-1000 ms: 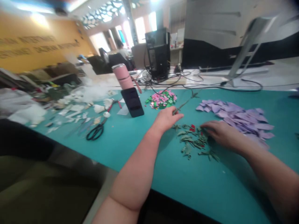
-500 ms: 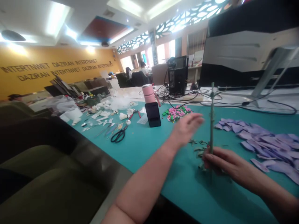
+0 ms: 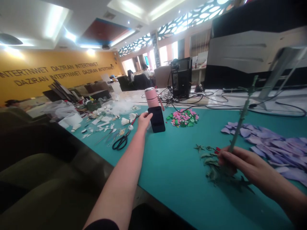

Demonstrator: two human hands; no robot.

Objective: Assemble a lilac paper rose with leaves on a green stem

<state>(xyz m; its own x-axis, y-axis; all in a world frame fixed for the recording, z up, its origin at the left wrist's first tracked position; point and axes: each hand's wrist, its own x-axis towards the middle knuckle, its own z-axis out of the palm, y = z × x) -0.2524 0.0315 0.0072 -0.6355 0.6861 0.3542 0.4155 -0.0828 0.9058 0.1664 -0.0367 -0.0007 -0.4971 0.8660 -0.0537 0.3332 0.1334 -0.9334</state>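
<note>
My right hand [image 3: 236,163] is closed around the lower part of a green artificial flower stem [image 3: 241,123], which leans to the right with thin offshoots near its top. Beneath that hand lie small green leaf-like pieces [image 3: 211,163], with something red by the fingertips. Stretched forward, my left hand [image 3: 144,121] is at the left edge of a propped-up black phone [image 3: 157,119], over the red-handled pliers [image 3: 133,120]. Its fingers partly hide one another, so I cannot tell whether they grip anything. Black-handled scissors [image 3: 120,142] rest left of my forearm.
A pink bottle [image 3: 151,97] stands behind the phone. Pink and green small pieces [image 3: 183,117] are heaped to its right. Purple petals [image 3: 261,137] spread along the right side. White scraps and shuttlecock-like pieces [image 3: 126,120] lie left. Cables [image 3: 189,101] run behind, near a computer tower [image 3: 181,78].
My left hand has moved left and forward from near the stem to the phone's edge and pliers. The stem in my right hand has tilted to the right.
</note>
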